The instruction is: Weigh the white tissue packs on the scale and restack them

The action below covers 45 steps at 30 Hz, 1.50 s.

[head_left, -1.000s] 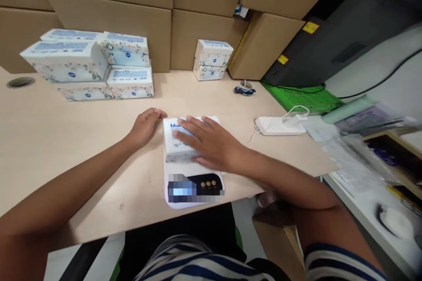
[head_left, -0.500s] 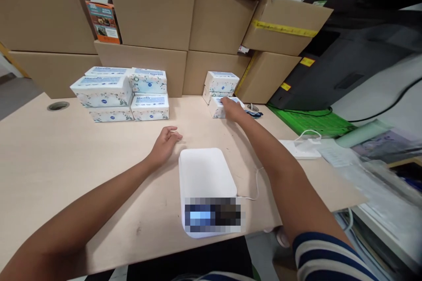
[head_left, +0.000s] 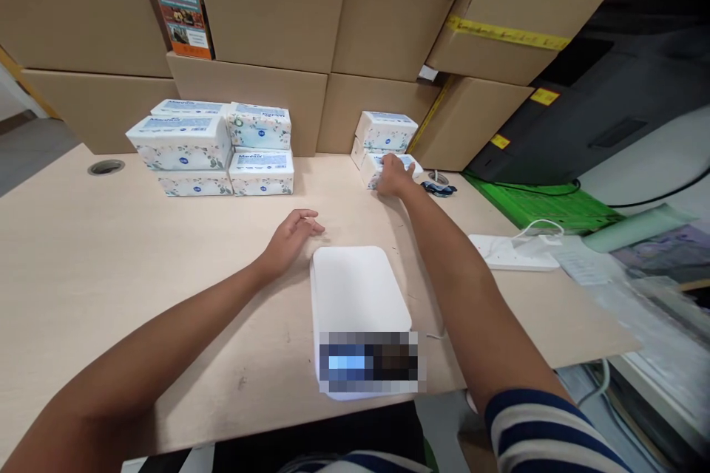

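My right hand (head_left: 395,176) grips a tissue pack (head_left: 373,171) at the far right; my left hand (head_left: 293,240), loosely open, holds nothing near the scale (head_left: 358,288).

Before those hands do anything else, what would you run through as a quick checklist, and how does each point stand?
1. Right hand on the front tissue pack by the right-hand stack: ok.
2. Firm grip on that pack: cannot tell; the hand hides part of it.
3. Weighing platform bare: ok.
4. Left hand off the platform: ok, it is just beyond the far left corner.
5. Display readable: cannot tell, it is pixelated.
6. Left-hand pile lined up: not ok; the upper left pack juts out past the one below.
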### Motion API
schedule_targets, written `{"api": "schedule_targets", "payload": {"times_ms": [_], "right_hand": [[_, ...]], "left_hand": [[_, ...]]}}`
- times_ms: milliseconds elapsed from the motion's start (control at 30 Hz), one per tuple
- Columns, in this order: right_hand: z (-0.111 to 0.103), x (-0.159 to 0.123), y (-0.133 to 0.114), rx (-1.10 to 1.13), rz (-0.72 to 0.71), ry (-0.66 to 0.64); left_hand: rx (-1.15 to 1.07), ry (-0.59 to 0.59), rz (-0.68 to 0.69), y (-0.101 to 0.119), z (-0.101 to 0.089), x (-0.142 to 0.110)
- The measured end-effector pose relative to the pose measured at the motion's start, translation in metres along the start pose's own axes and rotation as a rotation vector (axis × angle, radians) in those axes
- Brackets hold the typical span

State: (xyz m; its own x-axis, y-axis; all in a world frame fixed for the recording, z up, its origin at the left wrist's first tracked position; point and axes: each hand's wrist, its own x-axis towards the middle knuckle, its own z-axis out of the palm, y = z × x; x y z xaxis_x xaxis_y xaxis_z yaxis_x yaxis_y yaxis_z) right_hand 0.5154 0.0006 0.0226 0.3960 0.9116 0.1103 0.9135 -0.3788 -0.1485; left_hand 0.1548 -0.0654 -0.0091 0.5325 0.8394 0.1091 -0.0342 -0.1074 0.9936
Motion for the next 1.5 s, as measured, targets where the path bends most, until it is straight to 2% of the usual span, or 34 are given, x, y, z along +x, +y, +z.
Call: {"api": "schedule_targets", "payload": {"times_ms": [333,433,533,633,733,800,900,1000,1133,1333,1400,1500], "right_hand": [[0.009,0.000,-0.002,0.104,-0.018,0.069],[0.002,-0.003,-0.002,0.132,-0.071,0.069],[-0.014,-0.005,-0.016,0.133,-0.123,0.065],[-0.030,-0.013,-0.052,0.106,-0.220,0.069],[-0.037,-0.027,-0.106,0.125,-0.476,0.029],[-0.035,-0.034,-0.145,0.148,-0.610,-0.021],[-0.023,-0.039,-0.194,0.143,-0.656,-0.090],[-0.008,-0.042,-0.218,0.102,-0.636,-0.165],[-0.007,-0.055,-0.209,0.051,-0.636,-0.215],[-0.035,-0.088,-0.174,-0.015,-0.665,-0.249],[-0.040,-0.094,-0.175,-0.045,-0.638,-0.252],[-0.041,-0.097,-0.190,-0.060,-0.605,-0.292]], "left_hand": [[0.065,-0.114,-0.001,0.000,0.003,-0.008],[0.069,-0.121,-0.040,-0.001,0.004,-0.008],[0.096,-0.132,-0.081,-0.004,0.004,-0.007],[0.158,-0.143,-0.097,-0.004,0.004,-0.007],[0.204,-0.137,-0.095,-0.003,0.004,-0.008],[0.221,-0.132,-0.089,-0.003,0.004,-0.008],[0.223,-0.130,-0.074,-0.005,0.004,-0.008],[0.230,-0.140,-0.061,-0.006,0.005,-0.007],[0.278,-0.135,-0.041,-0.004,0.007,-0.009],[0.290,-0.149,-0.061,-0.005,0.007,-0.007],[0.292,-0.148,-0.056,-0.007,0.007,-0.005],[0.274,-0.151,-0.047,-0.010,0.005,-0.004]]}}
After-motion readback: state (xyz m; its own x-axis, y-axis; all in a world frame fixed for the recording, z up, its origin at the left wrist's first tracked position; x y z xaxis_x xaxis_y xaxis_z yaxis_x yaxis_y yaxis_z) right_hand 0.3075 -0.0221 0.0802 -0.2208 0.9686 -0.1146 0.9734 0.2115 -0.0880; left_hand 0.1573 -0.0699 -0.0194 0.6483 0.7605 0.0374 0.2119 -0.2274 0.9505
